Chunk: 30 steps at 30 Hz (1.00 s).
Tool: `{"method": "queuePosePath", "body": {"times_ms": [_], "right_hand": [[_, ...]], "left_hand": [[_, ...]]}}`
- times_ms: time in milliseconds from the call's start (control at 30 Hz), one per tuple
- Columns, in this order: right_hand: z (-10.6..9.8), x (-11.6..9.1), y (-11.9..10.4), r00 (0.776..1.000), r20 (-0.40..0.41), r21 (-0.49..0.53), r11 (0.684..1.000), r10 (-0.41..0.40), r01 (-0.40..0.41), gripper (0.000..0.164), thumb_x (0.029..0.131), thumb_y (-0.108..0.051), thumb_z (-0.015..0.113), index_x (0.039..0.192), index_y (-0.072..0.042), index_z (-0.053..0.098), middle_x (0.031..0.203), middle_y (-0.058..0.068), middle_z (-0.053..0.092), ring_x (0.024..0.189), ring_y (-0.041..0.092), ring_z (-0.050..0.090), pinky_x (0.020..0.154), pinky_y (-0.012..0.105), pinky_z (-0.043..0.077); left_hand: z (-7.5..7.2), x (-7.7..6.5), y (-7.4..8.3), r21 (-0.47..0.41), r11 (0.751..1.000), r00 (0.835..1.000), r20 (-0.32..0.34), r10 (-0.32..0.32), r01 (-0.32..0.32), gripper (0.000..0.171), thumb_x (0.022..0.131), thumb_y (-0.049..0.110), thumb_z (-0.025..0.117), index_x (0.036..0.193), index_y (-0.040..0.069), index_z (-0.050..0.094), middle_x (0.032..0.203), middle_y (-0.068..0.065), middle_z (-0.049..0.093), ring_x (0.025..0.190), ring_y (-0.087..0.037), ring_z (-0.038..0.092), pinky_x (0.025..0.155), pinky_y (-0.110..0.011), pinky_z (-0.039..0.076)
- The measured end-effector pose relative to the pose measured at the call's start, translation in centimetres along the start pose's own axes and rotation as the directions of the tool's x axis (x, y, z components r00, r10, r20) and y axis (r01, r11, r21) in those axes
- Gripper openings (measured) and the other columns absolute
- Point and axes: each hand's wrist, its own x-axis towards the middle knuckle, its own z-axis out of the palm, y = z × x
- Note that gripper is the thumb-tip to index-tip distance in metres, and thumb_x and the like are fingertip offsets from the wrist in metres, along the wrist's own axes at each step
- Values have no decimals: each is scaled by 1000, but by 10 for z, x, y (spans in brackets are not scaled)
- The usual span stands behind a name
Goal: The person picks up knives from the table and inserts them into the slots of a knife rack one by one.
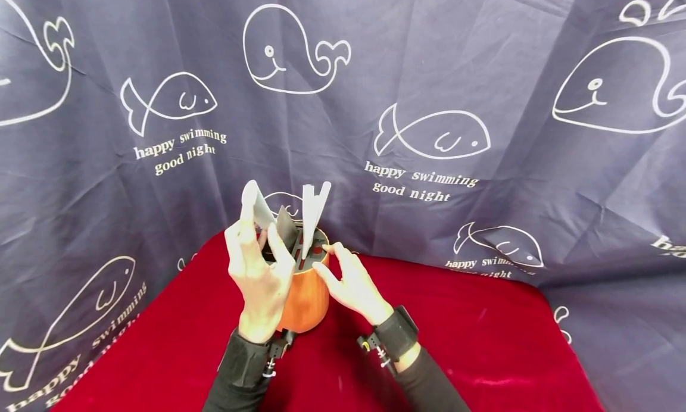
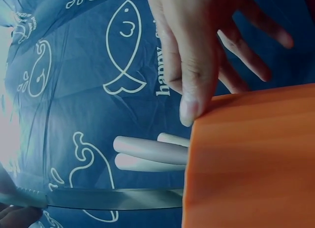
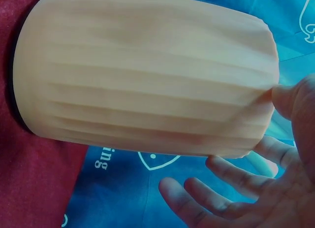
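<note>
An orange knife block (image 1: pixel 306 302) with a dark slotted top stands upright on the red cloth. My left hand (image 1: pixel 259 278) holds a knife by its pale handle (image 1: pixel 257 203), above the block's left side. The knife's grey blade (image 2: pixel 118 199) runs from the handle down to the block's top edge, where its lower end is hidden in the left wrist view. White handles (image 1: pixel 313 215) of other knives stick up from the slots. My right hand (image 1: pixel 356 284) grips the block's right rim, thumb (image 3: pixel 283 100) on the near side and the other fingers spread around the far side.
Red cloth (image 1: pixel 455 334) covers the table under the block. A grey-blue curtain (image 1: pixel 332 132) with white whale and fish drawings hangs close behind and along both sides. Black bands with small cameras sit on both wrists.
</note>
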Motion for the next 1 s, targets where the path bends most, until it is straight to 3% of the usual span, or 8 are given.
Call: {"method": "queuePosePath", "body": {"times_ms": [167,400,1000], "right_hand": [[1,0,1,1000,20,4,1000,20,-20,33,96,-29,68,120,-7,60,118,9,69,109,31,66,99,46,53],[1,0,2,999,36,12,999,34,-34,36,96,-31,68,122,-8,61,119,9,69,110,31,66,101,46,52],[-1,1,0,999,35,16,999,35,-36,32,95,-29,68,120,-9,62,112,7,68,108,30,66,101,46,53]], "left_hand": [[4,-4,-6,0,1000,1000,21,-4,4,55,90,-5,64,142,10,57,111,-25,63,94,-31,63,89,-17,57],[10,-12,-15,10,1000,999,49,16,-16,58,88,-8,62,142,9,56,113,-27,62,94,-34,60,69,-44,60],[18,-28,-34,56,998,992,126,3,-10,59,90,-6,60,146,11,53,105,-27,59,84,-31,56,63,-39,52]]}}
